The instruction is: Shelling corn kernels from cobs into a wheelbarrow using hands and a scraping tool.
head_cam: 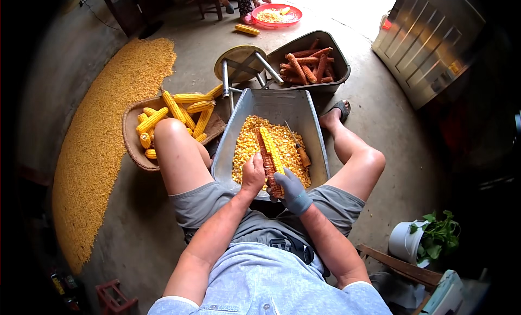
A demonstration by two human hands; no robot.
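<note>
Over a grey metal tub (pixel 319 136) between my knees, both my hands hold one corn cob (pixel 270 152), partly stripped, with yellow kernel rows on its right side and bare reddish core on its left. My bare left hand (pixel 253 172) grips its left side. My right hand (pixel 291 189), in a grey glove, is closed around the lower end; some fingers are hidden behind the cob. Loose kernels (pixel 246 144) cover the tub's bottom. On them, right of the cob, lies a pointed metal tool with a wooden handle (pixel 303 156).
A woven basket (pixel 132 152) of unshelled corn stands left, beside my knee. Beyond the tub are a tipped round stool (pixel 240 62) and a dark bin (pixel 344 77) of bare cobs. Kernels form a long pile (pixel 97 132) at far left. Another person sits near a red tray (pixel 276 25).
</note>
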